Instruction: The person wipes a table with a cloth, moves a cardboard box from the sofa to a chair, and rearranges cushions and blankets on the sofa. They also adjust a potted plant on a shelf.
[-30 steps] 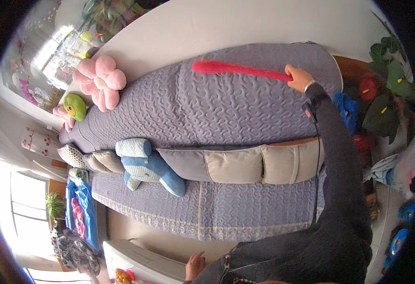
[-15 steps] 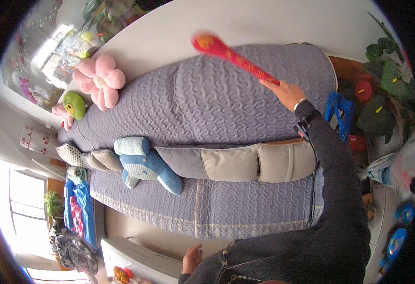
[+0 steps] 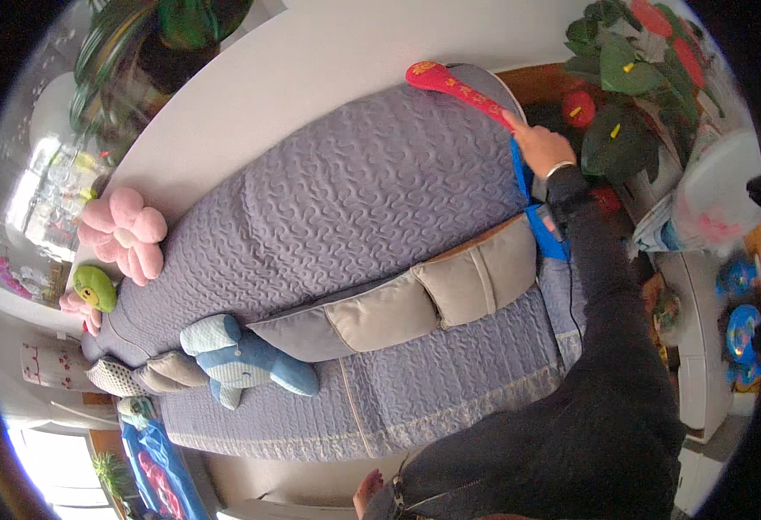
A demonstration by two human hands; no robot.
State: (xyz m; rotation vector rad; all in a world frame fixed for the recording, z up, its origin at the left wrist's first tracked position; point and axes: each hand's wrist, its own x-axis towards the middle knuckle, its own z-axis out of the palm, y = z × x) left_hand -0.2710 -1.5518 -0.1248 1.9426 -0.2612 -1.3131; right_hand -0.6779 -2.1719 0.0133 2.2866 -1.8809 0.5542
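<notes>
Home living room; quilted sofa; plush toys; houseplant

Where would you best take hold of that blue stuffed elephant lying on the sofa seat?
Probably around the middle of the blue stuffed elephant, coming from the seat's front edge. It lies flat and clear on the purple quilted cover, with the grey cushions close behind, so the front side is the open one. The body looks thick and soft enough to squeeze.

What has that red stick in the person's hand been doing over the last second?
The right hand keeps its hold on the long red stick and has swung it: a second ago it lay pointing left across the sofa's quilted grey cover, now its tip points up-left near the cover's top edge. The blue plush toy and pink flower cushion have not been touched.
</notes>
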